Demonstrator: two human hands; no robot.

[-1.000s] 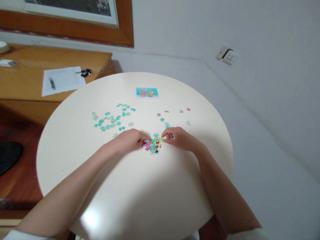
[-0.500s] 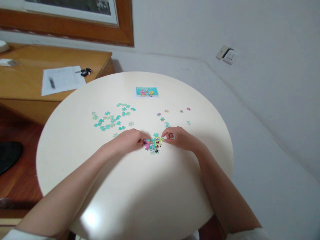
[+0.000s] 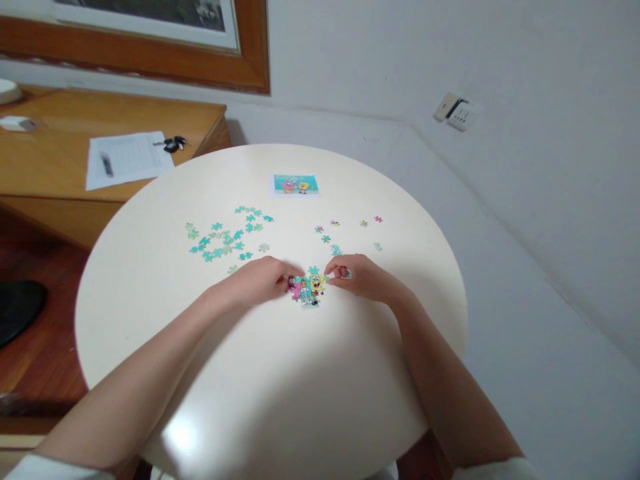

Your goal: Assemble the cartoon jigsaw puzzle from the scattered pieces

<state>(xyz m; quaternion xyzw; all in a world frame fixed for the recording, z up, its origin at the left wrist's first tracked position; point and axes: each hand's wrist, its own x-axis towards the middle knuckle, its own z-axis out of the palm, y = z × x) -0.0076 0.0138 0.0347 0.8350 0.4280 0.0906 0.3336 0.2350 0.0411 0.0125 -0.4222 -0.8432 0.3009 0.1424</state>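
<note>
A small block of joined jigsaw pieces [image 3: 309, 290] lies flat on the white round table [image 3: 280, 380], showing a yellow cartoon figure and a pink one. At its left edge is my left hand [image 3: 265, 279], index finger stretched along the top and the other fingers curled against the pink part. On the opposite side, my right hand [image 3: 363, 275] pinches a small puzzle piece [image 3: 327, 279] at the yellow figure's edge. The fingers partly cover that piece, so whether it is joined to the block I cannot tell.
Loose teal puzzle pieces [image 3: 225, 243] are spread at the left. Several colourful pieces [image 3: 326, 239] lie beyond my right hand. A picture card [image 3: 296, 185] rests near the far edge. A wooden desk [image 3: 150, 110] holds paper [image 3: 127, 157] and keys [image 3: 175, 143].
Both hands stay at the sides of the joined pieces with almost the same grip. The whole view has shifted very slightly; no piece has visibly moved on the table.
</note>
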